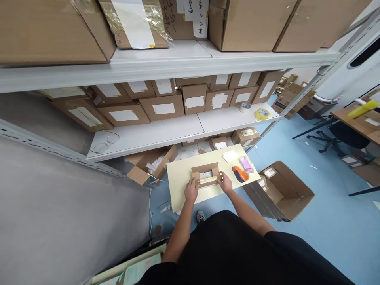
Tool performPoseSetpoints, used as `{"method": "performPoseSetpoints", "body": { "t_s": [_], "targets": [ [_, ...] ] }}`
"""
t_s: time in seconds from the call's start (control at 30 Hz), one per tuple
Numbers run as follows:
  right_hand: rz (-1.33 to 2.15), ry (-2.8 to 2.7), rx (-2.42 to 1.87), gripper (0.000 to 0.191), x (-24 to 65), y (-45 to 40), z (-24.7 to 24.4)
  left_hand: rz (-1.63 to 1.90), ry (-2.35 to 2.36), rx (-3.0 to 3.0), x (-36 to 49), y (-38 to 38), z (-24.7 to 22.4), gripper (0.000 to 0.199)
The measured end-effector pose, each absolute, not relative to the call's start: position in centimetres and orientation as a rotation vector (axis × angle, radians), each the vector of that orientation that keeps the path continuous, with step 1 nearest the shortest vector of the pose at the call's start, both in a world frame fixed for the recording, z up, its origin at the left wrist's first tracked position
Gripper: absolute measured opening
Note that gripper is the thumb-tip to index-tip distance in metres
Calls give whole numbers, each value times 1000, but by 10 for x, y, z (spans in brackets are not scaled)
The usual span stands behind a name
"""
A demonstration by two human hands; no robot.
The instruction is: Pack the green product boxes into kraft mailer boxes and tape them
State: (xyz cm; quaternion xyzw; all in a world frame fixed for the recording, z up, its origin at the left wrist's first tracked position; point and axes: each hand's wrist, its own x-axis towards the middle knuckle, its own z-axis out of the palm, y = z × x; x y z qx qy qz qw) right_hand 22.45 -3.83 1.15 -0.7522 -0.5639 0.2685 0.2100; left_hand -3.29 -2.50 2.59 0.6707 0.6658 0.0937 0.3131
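A small cardboard box (pixel 204 168) lies on the pale yellow tabletop (pixel 178 186) in front of me, its flaps standing up around an open top. White material shows inside it, and a strip of yellowish tape with a white label runs along its near side. My left hand (pixel 191 190) grips the near left corner with closed fingers. At the near right corner, my right hand (pixel 225 183) pinches the box edge. An orange and blue tape dispenser (pixel 240 174) lies to the right of the box, near a white paper stack (pixel 229 155) and a blurred pink item (pixel 246 164).
Shelves (pixel 166 132) full of labelled cartons stand beyond the table. Two tape rolls, one yellow (pixel 262 114), and wire-frame glasses (pixel 105 143) lie on the middle shelf. A large open carton (pixel 285 194) is at the right, another (pixel 154 164) at the left. A grey wall borders the left.
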Motion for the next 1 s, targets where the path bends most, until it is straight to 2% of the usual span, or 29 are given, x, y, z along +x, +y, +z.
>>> {"method": "performPoseSetpoints", "body": {
  "t_s": [0.1, 0.23, 0.33, 0.5, 0.7, 0.83, 1.0],
  "targets": [
    [745, -1504, -2238, 75, 212, -30, 16, 209, 1837, 1796, -24, -23, 32, 70],
    [805, -1451, -2320, 83, 211, -26, 19, 231, 1791, 1873, -19, 3, 49, 94],
    [830, -1431, -2332, 86, 214, -27, 17, 207, 1678, 2001, -18, 36, 64, 103],
    [832, -1420, -2312, 87, 217, -30, 13, -152, 1549, 2025, -14, 56, 65, 105],
    [847, -1406, -2269, 80, 223, -33, 12, -294, 1536, 2056, -2, 10, 40, 86],
    [851, -1497, -2121, 71, 246, -36, 6, -345, 1588, 2047, 13, -9, 33, 89],
    [738, -1448, -2112, 70, 313, -34, -5, -405, 1552, 2015, 53, -10, 33, 97]
  ]
}}
